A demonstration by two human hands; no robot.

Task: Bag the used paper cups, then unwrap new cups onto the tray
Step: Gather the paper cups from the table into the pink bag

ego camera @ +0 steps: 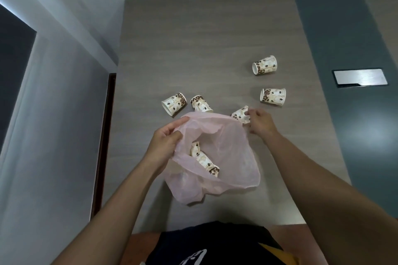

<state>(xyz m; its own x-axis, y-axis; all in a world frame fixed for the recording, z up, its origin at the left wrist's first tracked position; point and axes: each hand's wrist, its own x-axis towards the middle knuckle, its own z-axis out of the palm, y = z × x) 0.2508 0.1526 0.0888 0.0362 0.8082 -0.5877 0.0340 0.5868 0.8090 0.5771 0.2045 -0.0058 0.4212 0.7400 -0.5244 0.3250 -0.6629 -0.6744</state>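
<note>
In the head view, the bagging step is being carried out. The pink plastic bag [226, 157] is being held open at its rim by the left hand [165, 142], with the film pinched between curled fingers and thumb. A paper cup [240, 115] is being gripped at the bag's far edge by the right hand [259, 123]. Some used cups [204, 160] are already lying inside the bag. On the table [193, 38], two loose cups [174, 103] are sitting just beyond the bag, and two further cups [273, 97] well apart to the right. Next, the gripped cup is likely to be dropped in, which calls for the bag's mouth being kept wide. No tray is being shown.
</note>
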